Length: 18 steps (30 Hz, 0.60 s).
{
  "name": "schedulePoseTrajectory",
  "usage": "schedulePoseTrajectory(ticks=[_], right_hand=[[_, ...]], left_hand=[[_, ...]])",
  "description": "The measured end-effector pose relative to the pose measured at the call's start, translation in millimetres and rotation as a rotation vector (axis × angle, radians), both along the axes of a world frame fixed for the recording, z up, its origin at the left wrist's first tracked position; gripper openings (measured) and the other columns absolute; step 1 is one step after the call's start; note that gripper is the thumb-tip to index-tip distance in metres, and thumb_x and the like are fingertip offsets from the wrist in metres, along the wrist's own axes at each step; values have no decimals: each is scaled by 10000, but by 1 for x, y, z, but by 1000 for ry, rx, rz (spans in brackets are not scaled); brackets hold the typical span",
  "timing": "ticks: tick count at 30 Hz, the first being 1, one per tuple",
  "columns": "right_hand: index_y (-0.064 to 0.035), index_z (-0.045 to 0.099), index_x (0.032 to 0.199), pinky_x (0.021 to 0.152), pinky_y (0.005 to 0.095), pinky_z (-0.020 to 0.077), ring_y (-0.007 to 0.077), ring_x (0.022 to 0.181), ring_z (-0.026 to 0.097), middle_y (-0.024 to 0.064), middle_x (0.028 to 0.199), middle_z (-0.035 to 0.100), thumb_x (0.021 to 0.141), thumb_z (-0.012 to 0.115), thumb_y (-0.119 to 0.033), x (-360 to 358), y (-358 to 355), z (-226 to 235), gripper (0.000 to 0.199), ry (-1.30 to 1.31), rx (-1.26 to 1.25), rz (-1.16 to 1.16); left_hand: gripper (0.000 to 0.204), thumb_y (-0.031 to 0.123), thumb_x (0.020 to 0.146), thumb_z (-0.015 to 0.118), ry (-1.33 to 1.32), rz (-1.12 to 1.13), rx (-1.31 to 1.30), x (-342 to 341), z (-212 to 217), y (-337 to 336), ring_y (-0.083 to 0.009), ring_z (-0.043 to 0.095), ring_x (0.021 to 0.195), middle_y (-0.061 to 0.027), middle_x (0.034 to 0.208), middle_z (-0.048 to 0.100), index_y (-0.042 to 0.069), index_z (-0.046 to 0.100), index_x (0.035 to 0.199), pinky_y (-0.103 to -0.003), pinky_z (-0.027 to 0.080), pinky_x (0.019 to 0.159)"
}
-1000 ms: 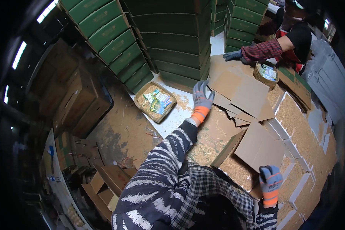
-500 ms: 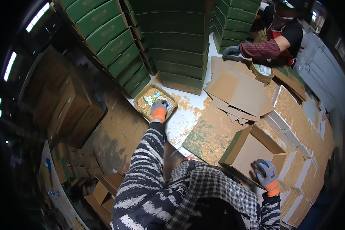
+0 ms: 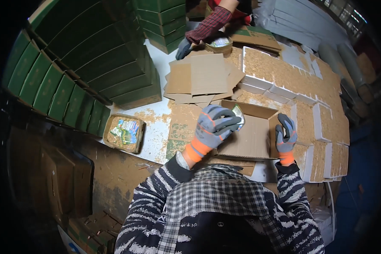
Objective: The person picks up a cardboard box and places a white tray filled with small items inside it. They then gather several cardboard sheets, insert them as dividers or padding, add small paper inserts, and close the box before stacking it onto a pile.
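Note:
My left hand [image 3: 213,129], in a grey glove with an orange cuff, pinches a small printed packet [image 3: 239,115] above the open cardboard box [image 3: 252,135]. That box stands right in front of me, and its visible bottom is bare brown cardboard. At its right wall, my right hand [image 3: 286,137] has its fingers bent around the rim. To the left, a shallow tan basket [image 3: 142,137] filled with shavings carries several colourful packets [image 3: 127,130] on top.
Stacked green boxes [image 3: 55,95] rise at the left and far left. Flat cardboard sheets [image 3: 207,74] lie beyond the open box. White trays [image 3: 321,120] of wood shavings cover the right side. A co-worker's gloved hand [image 3: 183,48] rests near a round basket [image 3: 219,47].
My left hand has left the basket of packets and moved right to the open box, now with a packet in it. My right hand stays at the box's right wall. The view has turned.

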State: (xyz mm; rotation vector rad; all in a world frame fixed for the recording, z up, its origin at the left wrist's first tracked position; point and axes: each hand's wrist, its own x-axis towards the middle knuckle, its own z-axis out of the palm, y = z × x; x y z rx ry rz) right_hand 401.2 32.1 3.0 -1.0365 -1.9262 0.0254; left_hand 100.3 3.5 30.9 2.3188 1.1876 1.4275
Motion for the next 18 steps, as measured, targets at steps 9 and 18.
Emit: schedulePoseTrajectory(ticks=[9, 18], right_hand=[[-56, 358, 1439, 1052, 325, 345, 225, 1292, 417, 104, 1440, 413, 884, 522, -2, 104, 11, -57, 581, 779, -659, 10], [4, 334, 1425, 1018, 318, 383, 232, 1177, 500, 146, 1342, 508, 824, 710, -387, 35, 9, -112, 810, 293, -1230, 176]], left_hand=[[537, 156, 910, 583, -610, 120, -650, -12, -81, 6, -260, 462, 1258, -164, 1383, 470, 26, 405, 1400, -361, 376, 1047], [764, 336, 771, 782, -333, 206, -827, 33, -177, 19, -212, 543, 1109, -141, 1192, 578, -23, 369, 1303, -318, 447, 927]])
